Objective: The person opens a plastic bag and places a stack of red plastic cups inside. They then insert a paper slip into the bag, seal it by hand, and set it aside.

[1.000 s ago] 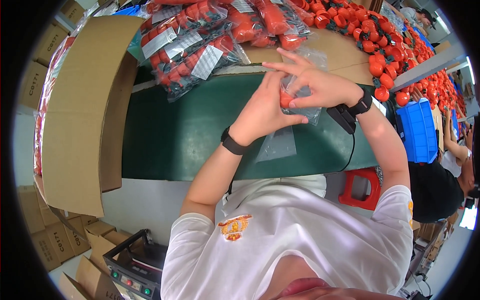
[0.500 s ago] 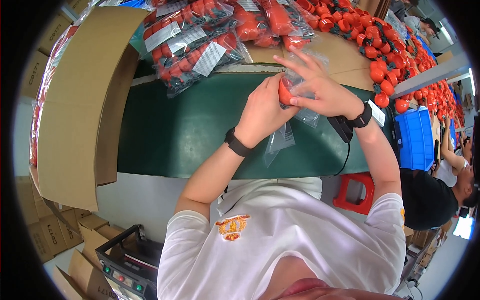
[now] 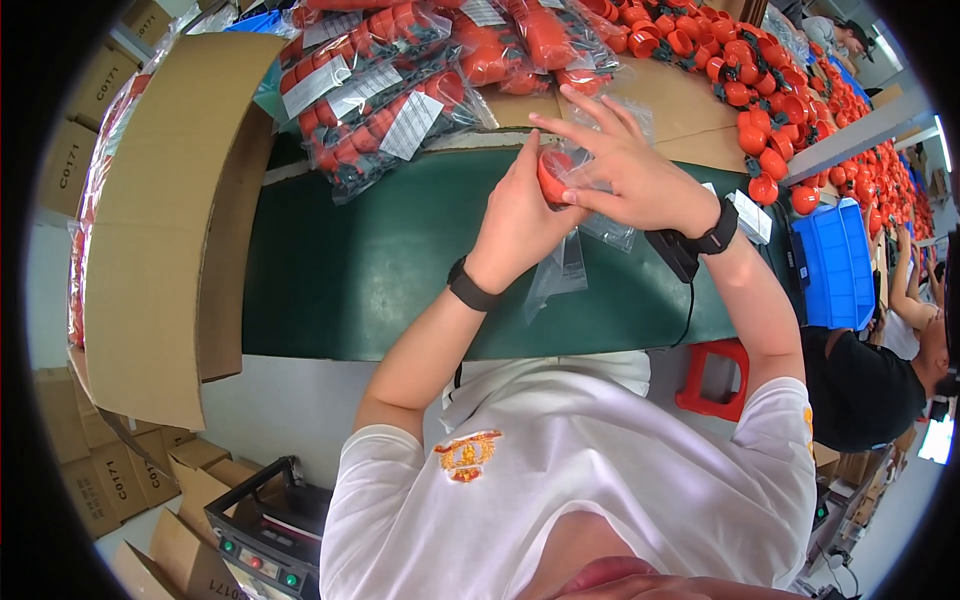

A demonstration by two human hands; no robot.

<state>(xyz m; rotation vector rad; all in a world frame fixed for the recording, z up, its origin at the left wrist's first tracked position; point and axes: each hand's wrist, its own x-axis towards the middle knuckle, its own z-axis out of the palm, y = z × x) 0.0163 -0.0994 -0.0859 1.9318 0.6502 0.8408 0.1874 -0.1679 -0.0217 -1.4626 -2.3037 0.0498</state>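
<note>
My left hand [image 3: 517,222] is closed around a red cup-shaped part [image 3: 550,176], held above the green tabletop. To its right, my right hand [image 3: 635,172] has its thumb against the part's rim, while its other fingers stretch up and away. Clear plastic bag film [image 3: 611,232] shows between the right thumb and fingers and hangs below the palm. How far the bag covers the part is hard to see. Another piece of clear plastic [image 3: 560,277] lies below the hands on the green tabletop [image 3: 340,260].
Filled clear bags of red parts [image 3: 385,125] with white labels are heaped at the back. Loose red cups [image 3: 765,125] pile up at the far right, above a blue bin [image 3: 835,268]. A tall open carton [image 3: 165,230] stands left. A red stool [image 3: 713,380] sits below the table.
Both hands and the red part have shifted slightly left in the picture. The right fingers have spread a little more; the left fingers stand straighter beside the part.
</note>
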